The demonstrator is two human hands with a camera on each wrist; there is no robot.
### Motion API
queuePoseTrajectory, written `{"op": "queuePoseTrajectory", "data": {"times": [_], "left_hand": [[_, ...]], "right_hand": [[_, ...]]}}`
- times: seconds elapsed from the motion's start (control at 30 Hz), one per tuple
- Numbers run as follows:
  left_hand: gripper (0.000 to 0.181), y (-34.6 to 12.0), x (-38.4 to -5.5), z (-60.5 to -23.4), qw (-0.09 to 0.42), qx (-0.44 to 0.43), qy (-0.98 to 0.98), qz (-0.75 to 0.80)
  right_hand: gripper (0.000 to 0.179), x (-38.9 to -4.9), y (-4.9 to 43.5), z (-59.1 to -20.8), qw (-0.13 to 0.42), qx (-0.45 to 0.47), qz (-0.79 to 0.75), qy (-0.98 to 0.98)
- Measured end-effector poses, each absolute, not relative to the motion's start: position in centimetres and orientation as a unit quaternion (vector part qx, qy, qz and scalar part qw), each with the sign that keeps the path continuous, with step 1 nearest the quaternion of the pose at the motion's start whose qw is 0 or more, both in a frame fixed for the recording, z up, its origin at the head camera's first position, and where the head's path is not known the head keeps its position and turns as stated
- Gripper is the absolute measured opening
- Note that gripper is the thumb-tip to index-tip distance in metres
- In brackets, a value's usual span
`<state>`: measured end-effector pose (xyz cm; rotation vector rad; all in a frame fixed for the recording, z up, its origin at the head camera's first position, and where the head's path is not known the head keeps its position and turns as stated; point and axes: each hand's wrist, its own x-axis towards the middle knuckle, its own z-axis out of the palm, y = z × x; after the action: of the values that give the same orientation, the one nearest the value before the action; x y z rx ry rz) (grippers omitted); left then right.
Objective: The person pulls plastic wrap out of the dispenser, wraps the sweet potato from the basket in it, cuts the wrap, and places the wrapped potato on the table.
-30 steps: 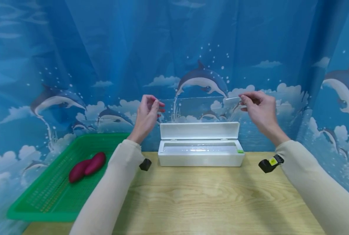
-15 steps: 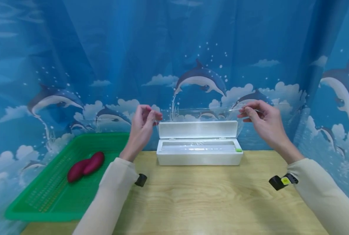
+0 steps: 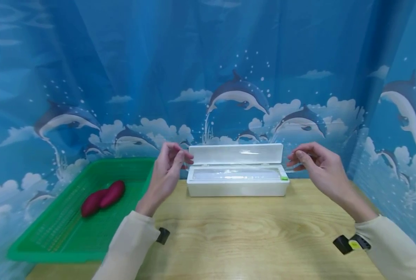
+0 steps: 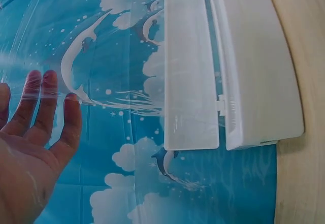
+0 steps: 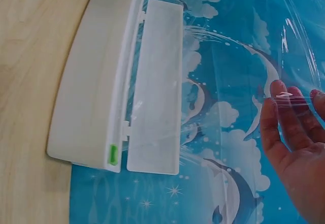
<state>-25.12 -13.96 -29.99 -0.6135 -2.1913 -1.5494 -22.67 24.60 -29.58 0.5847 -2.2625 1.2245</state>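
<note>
A sheet of clear cling film [image 5: 297, 41] stretches between my two hands, hard to see against the blue backdrop. My left hand [image 3: 164, 173] pinches one side of it, left of the white cling film dispenser [image 3: 237, 189]. On the other side my right hand [image 3: 323, 171] pinches the film between thumb and fingers. Both hands are raised, about level with the dispenser's upright lid [image 3: 236, 153]. The lid is open, and a shiny film roll [image 3: 234, 174] shows inside the box. A small green piece [image 3: 284, 178] sits at the box's right end.
Left of the dispenser stands a green plastic basket [image 3: 47, 255] holding two dark red sweet potatoes [image 3: 103, 197]. The wooden table [image 3: 236, 233] ends at a blue dolphin-print backdrop [image 3: 152, 77]. My left forearm passes over the basket's right side.
Both hands have come down with the film, from above the lid to about its height. They have also spread slightly apart. The dispenser and basket have not moved.
</note>
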Motion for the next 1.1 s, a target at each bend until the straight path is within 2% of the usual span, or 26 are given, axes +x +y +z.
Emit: {"op": "queuePoseTrajectory", "data": {"times": [0.43,0.77,0.93,1.1], "left_hand": [[0.017,-14.8,-22.8,-32.1,0.193,-0.242,-0.800,-0.515],[0.009,-15.1,-20.9,-33.3,0.206,-0.260,-0.825,-0.457],[0.004,-15.4,-20.0,-34.6,0.186,-0.296,-0.817,-0.458],[0.005,-15.8,-19.4,-35.9,0.146,-0.309,-0.832,-0.438]], "right_hand": [[0.019,-20.6,24.7,-32.6,0.197,0.225,0.473,-0.829],[0.018,-19.3,25.3,-34.9,0.170,0.265,0.496,-0.809],[0.017,-18.7,25.8,-36.3,0.144,0.270,0.501,-0.810],[0.016,-18.3,26.3,-37.8,0.093,0.276,0.520,-0.803]]}}
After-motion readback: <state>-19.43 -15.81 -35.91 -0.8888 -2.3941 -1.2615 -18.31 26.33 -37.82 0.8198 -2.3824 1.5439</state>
